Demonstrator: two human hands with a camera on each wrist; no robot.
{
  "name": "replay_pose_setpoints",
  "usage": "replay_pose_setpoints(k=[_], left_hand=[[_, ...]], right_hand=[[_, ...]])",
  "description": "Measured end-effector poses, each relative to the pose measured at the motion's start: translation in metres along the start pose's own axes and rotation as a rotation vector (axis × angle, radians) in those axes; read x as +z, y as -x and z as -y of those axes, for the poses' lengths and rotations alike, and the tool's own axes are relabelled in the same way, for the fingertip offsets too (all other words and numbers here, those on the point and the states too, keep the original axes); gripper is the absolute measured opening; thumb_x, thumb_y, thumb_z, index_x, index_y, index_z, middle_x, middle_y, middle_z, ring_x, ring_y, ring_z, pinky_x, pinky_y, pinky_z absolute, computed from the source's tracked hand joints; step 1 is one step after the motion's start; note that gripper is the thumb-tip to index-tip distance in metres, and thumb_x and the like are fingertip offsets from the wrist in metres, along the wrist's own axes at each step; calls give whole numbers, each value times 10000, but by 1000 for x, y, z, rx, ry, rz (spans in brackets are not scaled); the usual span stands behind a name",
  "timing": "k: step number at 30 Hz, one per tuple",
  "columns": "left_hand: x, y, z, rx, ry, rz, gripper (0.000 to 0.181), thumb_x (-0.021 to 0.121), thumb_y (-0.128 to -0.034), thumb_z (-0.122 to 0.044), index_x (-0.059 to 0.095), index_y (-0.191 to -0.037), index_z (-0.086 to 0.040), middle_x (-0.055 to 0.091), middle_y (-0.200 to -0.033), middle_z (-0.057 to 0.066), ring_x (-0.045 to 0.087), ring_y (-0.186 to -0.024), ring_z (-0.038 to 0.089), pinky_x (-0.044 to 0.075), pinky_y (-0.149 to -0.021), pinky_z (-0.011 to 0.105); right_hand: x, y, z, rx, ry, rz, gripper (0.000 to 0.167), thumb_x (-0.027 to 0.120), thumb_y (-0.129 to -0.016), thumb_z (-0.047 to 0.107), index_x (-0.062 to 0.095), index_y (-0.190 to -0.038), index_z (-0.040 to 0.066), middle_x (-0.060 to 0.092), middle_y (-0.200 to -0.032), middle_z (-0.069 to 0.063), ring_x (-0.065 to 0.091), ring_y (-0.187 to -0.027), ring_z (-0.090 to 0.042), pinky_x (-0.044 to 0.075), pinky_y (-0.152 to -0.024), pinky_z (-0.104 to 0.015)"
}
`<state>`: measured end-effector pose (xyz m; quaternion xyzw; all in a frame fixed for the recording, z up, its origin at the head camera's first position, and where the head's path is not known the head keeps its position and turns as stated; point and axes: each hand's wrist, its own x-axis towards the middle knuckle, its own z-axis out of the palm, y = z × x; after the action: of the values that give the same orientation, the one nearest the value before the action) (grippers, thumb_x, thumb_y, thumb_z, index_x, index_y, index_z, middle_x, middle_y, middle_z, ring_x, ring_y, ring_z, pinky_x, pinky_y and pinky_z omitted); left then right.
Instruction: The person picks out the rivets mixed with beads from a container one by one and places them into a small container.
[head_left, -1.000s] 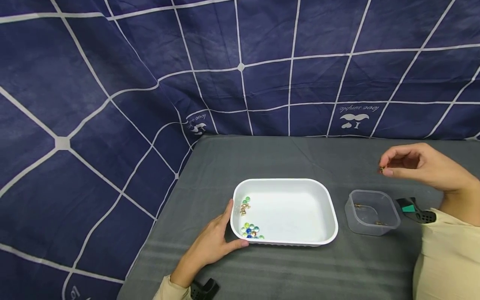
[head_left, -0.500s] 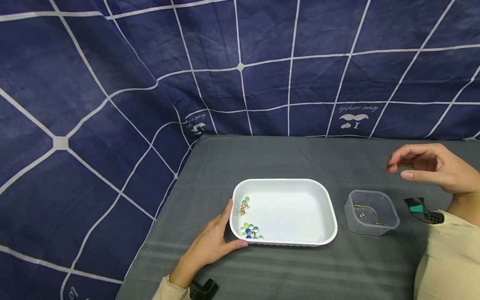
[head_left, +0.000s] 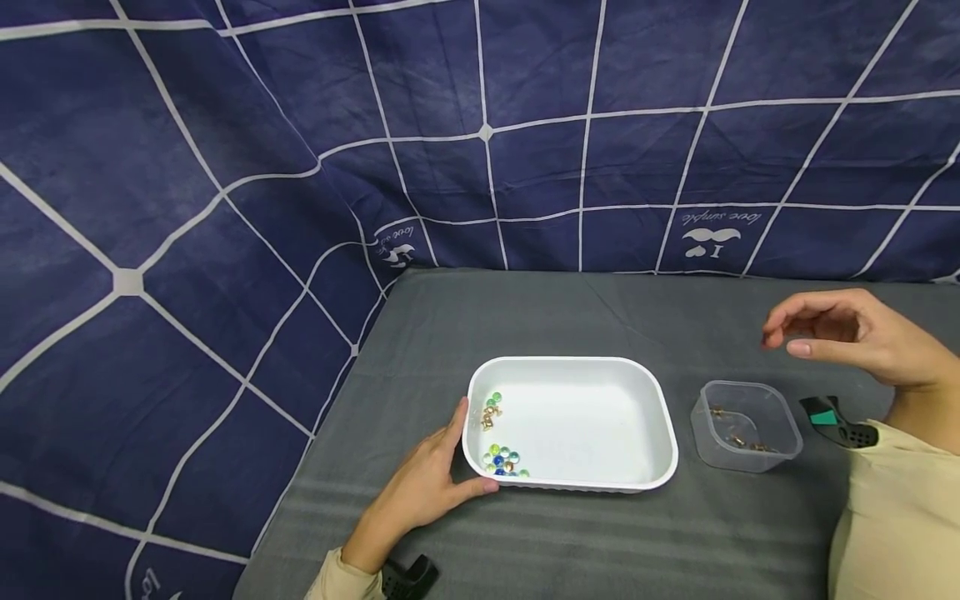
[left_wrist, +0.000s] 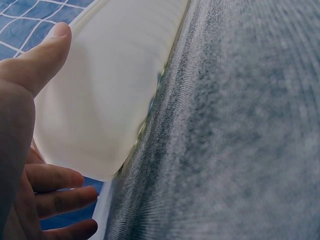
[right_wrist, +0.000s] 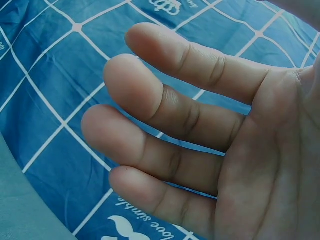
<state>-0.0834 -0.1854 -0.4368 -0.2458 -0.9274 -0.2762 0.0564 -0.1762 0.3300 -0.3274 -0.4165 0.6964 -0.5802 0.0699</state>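
Box (head_left: 729,457), head view only, sits eight o'clock of relaxed, empty right hand (head_left: 855,337); spread left hand (head_left: 423,483) touches tray (head_left: 592,425) at eight o'clock.

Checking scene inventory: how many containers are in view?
2. A white tray, with the left hand at its left end, and a clear plastic box to the tray's right. No others show; hidden ones can't be ruled out.

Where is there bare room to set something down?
Free: the white tray from its middle rightward, and the gray cloth between tray and patterned backdrop. Tight: the gap between tray and clear box. Crowded: the tray's left end, with beads, gold pieces and left grip at its rim.
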Motion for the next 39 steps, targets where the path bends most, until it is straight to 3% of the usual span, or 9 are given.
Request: replay_pose_setpoints(k=[10,22,39], left_hand=[[1,1,1,-5,-7,4,1122,806,-773,-508,198,-1561,8,506,-1403,262,546,-1234,364,466,-959,505],[0,4,2,-11,-15,-3,1116,810,-770,-505,214,-1554,21,509,-1405,252,547,-1235,351,464,-962,503],[1,1,1,1,-9,-4,1115,800,-782,-512,200,-1558,17,516,-1395,258,553,-1229,348,469,-958,497]], right_hand=[[7,-5,2,22,113,4,438,479,-777,-335,621,-1108,-85,699,-991,-85,666,-934,-135,501,-838,-172],[23,-19,6,112,284,-2,364,574,-817,-236,666,-1060,19,694,-930,-55,663,-832,-146,529,-764,-204],[30,-35,2,34,226,62,373,602,-794,-249,660,-1074,-9,694,-929,-62,663,-831,-130,527,-750,-199]])
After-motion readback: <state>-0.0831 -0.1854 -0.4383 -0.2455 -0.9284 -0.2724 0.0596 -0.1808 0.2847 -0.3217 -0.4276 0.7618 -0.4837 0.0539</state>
